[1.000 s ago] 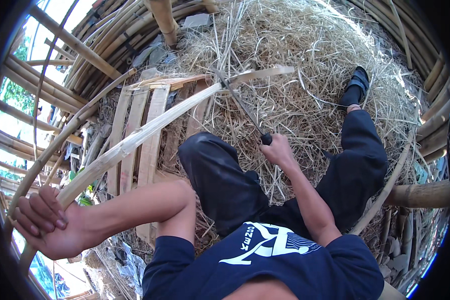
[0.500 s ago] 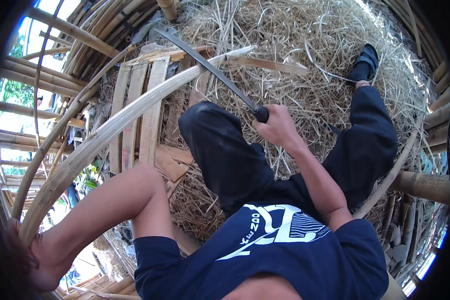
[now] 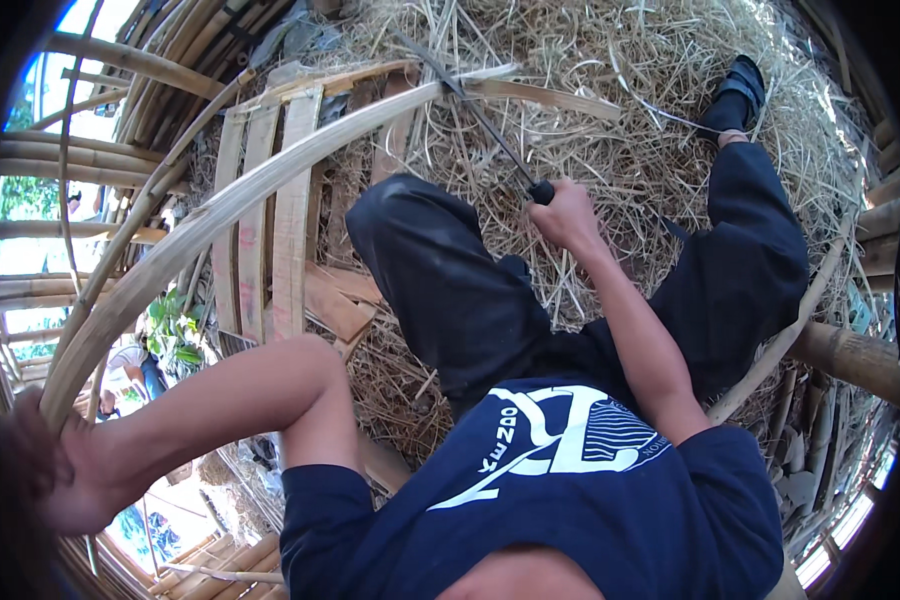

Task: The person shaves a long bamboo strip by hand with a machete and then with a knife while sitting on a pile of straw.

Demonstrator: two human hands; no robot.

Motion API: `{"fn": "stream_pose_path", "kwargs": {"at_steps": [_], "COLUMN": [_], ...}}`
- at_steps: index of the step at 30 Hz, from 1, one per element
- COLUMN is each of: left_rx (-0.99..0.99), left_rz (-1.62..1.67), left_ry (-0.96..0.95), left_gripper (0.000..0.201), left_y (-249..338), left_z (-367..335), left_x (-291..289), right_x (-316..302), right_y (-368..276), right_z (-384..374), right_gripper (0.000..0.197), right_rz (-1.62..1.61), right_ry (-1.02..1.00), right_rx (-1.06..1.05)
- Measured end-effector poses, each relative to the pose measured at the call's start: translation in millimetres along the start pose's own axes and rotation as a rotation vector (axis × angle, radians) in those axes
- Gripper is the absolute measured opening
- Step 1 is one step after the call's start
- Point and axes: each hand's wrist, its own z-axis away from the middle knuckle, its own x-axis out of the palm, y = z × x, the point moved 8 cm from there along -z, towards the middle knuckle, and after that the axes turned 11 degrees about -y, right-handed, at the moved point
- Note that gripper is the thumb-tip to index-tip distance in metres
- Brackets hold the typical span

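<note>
In my right hand (image 3: 567,215) is the dark handle of a machete (image 3: 497,135), its long narrow blade angled up and to the left. The blade crosses the far end of a long, pale split bamboo pole (image 3: 260,190); whether it cuts in there I cannot make out. My left hand (image 3: 62,465), near the left rim and partly in shadow, is closed round the near end of that pole. From there the pole slants up to the right, past my bent knee. A flat split piece (image 3: 545,95) extends to the right from the crossing point.
Below the pole lies a slatted wooden pallet (image 3: 295,215), with broken boards (image 3: 340,300) beside it. Loose straw (image 3: 610,170) covers the ground between my legs. Bamboo rails (image 3: 80,155) stand at the left, and a thick bamboo post (image 3: 850,362) lies at the right. Another person (image 3: 140,370) is outside.
The machete has shifted slightly right, and its blade now crosses nearer the pole's far end. My left hand and the pole's near end have moved a little.
</note>
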Motion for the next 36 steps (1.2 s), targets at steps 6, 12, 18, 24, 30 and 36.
{"fn": "stream_pose_path", "kwargs": {"at_steps": [6,12,18,24,30,36], "left_rx": [0.055,0.151,0.139,0.061,0.045,0.046], "left_rz": [0.492,0.186,0.481,-0.062,-0.08,-0.014], "left_ry": [-0.083,0.103,-0.077,0.307,0.411,0.319], "left_gripper": [0.036,0.074,0.063,0.062,0.063,0.056], "left_y": [-35,-70,-92,-108,-116,-116], "left_z": [27,78,88,64,49,55], "left_x": [30,68,96,92,114,90], "right_x": [18,21,11,-3,-16,-12], "right_y": [25,44,32,-3,-109,-177], "right_z": [-35,-38,-27,-19,-4,4], "right_gripper": [0.031,0.035,0.03,0.027,0.024,0.021], "right_rz": [0.039,-0.017,-0.044,0.0,-0.021,0.106], "right_ry": [-0.036,-0.072,0.013,-0.111,-0.093,0.014], "right_rx": [0.079,0.11,0.095,0.023,-0.387,-0.788]}}
